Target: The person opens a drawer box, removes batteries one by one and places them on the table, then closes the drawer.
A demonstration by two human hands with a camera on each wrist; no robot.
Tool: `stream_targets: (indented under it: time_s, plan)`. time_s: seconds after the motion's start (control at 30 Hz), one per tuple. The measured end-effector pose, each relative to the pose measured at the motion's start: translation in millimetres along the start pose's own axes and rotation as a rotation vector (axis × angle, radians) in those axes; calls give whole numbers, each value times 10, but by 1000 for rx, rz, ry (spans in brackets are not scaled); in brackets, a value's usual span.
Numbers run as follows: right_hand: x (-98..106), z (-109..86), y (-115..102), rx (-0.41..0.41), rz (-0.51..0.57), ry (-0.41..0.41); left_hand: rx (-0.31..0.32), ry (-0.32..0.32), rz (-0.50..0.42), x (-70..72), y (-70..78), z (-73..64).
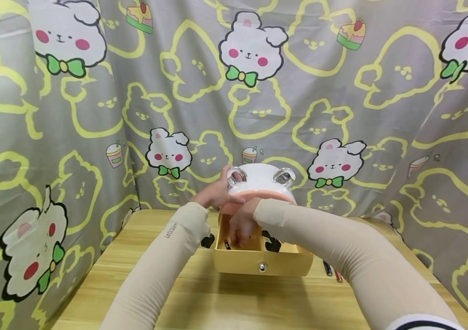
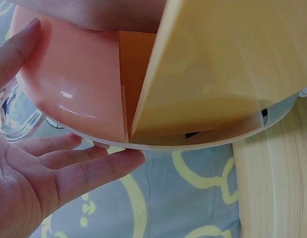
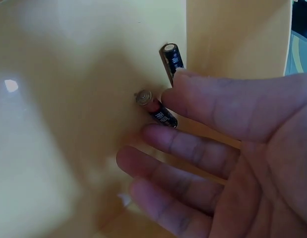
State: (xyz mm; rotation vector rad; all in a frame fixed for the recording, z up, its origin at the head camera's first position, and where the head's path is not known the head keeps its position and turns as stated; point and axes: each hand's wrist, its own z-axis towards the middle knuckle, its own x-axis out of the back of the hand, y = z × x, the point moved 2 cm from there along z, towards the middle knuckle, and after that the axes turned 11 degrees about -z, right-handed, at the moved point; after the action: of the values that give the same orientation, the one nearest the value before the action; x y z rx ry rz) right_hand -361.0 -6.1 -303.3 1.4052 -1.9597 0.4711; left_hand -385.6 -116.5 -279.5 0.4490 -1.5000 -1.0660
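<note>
Cropped right sleeve point(image 1: 353, 247) partly across drawer point(image 1: 242, 262), right hand point(image 3: 252, 144), grip on battery point(image 3: 159, 113) unclear, left hand point(image 2: 39, 178) outspread against organizer point(image 2: 69, 89)

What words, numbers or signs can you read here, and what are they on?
"Let's Slim": on the left sleeve, with small, slightly soft letters.
Two batteries in the drawer: pale writing, too blurred to read.
Small sticks on the table: too small to read any marks.
Cup drawing on the curtain: green label, too small to read.
</note>
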Motion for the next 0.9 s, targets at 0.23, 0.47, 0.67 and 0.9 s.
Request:
stream_targets:
  time_s: [0.23,0.47,0.67,0.9]
  plan:
    - [-10,-21,19,-17,66,19,8,4,-14,-3,5,-10]
    - [-2,21,18,-63,4,17,22,-8,-2,-3,16,-15]
    - [-5,24,41,-38,-3,-13,12,-5,27,1,2,-1]
    - [-7,16,53,-48,76,-35,2,-4,36,15,3,-2]
